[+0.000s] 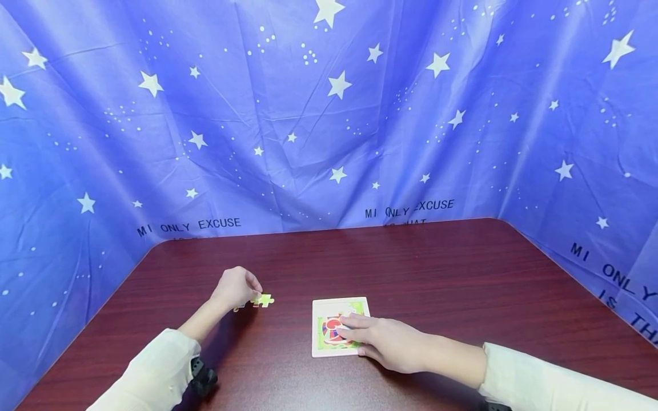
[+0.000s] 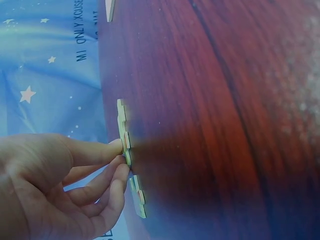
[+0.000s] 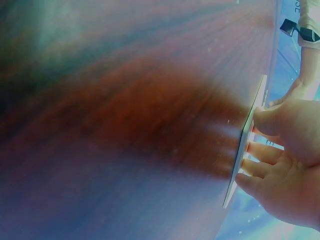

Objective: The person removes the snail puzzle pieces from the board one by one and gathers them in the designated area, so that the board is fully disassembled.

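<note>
My left hand (image 1: 237, 287) is over the left part of the table, thumb and fingertips pinching a yellow-green jigsaw piece (image 1: 265, 300). In the left wrist view this piece (image 2: 121, 116) appears nearly edge-on, close to the tabletop. A second jigsaw piece (image 2: 138, 196) lies just beside the fingers, mostly covered by the hand in the head view. To the right, a square puzzle board (image 1: 315, 328) with a pale frame and a colourful picture lies flat. My right hand (image 1: 398, 342) rests on its right side with fingers spread over the picture, thumb along the near edge.
The dark red wooden table (image 1: 437, 274) runs back to a blue curtain (image 1: 288, 114) with white stars, which also hangs along both sides. Black wrist cameras (image 1: 204, 377) sit under the pale sleeves (image 1: 149, 371).
</note>
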Tool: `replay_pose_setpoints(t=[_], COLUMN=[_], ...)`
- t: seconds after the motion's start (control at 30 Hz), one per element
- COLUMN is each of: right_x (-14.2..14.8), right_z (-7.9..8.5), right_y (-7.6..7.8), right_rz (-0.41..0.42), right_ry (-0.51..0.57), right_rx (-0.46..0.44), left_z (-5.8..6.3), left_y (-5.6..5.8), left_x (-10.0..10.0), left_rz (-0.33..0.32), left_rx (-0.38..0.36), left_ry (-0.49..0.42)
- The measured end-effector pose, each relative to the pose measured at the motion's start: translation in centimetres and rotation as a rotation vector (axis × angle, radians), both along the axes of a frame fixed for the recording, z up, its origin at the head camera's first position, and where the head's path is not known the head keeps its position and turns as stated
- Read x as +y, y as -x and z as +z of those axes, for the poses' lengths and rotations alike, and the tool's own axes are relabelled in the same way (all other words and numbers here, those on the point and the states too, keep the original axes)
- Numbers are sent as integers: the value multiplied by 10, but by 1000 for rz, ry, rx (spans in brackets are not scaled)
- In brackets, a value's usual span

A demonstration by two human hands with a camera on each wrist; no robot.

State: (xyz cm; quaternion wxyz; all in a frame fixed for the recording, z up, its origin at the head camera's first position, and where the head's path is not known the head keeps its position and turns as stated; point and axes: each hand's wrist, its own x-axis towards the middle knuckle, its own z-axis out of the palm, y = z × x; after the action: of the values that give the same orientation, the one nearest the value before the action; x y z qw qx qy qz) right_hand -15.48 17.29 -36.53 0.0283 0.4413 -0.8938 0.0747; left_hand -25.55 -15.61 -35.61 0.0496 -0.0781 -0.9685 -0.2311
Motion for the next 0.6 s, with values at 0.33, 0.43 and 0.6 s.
replay_pose_setpoints(t=[0.33,0.43,0.6], right_x=[-2,-3,-2], right_z=[1,2,2], right_y=[-1,-1,0], right_rz=[-20,-37,-27], right_ry=[-14,-18,-15], right_rx=[-26,-47,-42], left_z=[1,0,1], left_y=[-1,-1,-1], left_x=[1,1,2], left_rz=[20,28,28], left_rx=[-3,-9,-19], left_ry=[-18,-17,-16])
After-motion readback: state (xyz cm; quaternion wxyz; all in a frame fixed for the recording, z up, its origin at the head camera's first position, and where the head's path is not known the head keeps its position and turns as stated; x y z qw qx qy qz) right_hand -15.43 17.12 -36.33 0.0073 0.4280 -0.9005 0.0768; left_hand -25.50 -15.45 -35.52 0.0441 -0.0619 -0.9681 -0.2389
